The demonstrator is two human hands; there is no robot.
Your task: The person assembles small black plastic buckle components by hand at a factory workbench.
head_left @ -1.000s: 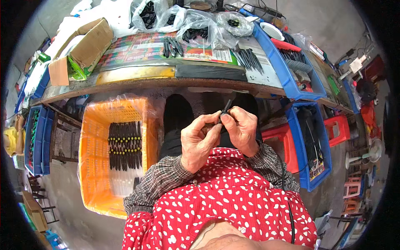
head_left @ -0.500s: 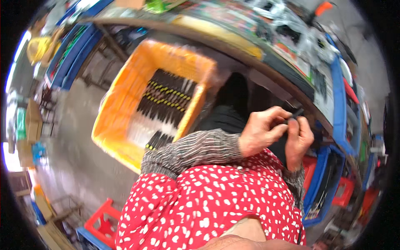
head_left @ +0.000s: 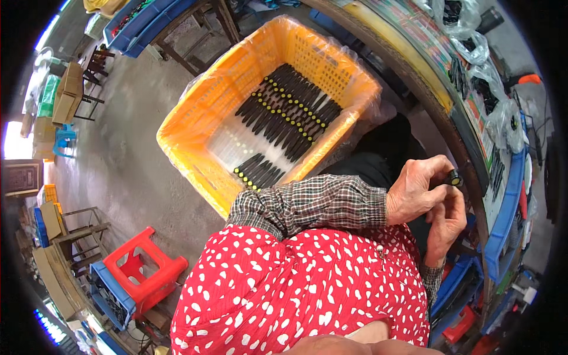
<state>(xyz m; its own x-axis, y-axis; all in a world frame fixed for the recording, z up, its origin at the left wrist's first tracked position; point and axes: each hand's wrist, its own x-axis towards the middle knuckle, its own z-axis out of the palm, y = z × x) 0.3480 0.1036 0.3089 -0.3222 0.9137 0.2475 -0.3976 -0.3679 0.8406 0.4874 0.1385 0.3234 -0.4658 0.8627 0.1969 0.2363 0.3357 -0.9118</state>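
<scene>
- Left hand (head_left: 416, 192): thumb and index finger pinch a short-looking black piece (head_left: 454, 177), its yellowish round end outward. Pinch sits close behind that end, presumably for fine control; the rest is hidden in the grip.
- Right hand (head_left: 447, 223): just below the left fingertips, fingers bent in; a grasp on the piece cannot be told. Closeness suggests steadying support.
- Just right of the fingers: workbench edge (head_left: 478, 163); beyond it, loose black pieces (head_left: 497, 174) and clear plastic bags (head_left: 488, 92), likely set there for easy reach.
- Right and below the fingers: blue tray (head_left: 503, 228) along the bench.
- Left of the fingers, past the knees: orange crate (head_left: 207, 112), plastic-lined, probably to protect the contents. Inside, packed rows (head_left: 284, 112) with yellow ends aligned, perhaps for tidy layering; shorter row (head_left: 257, 171) nearer the sleeve.
- Far left and below the fingers: red stool (head_left: 155, 290).
</scene>
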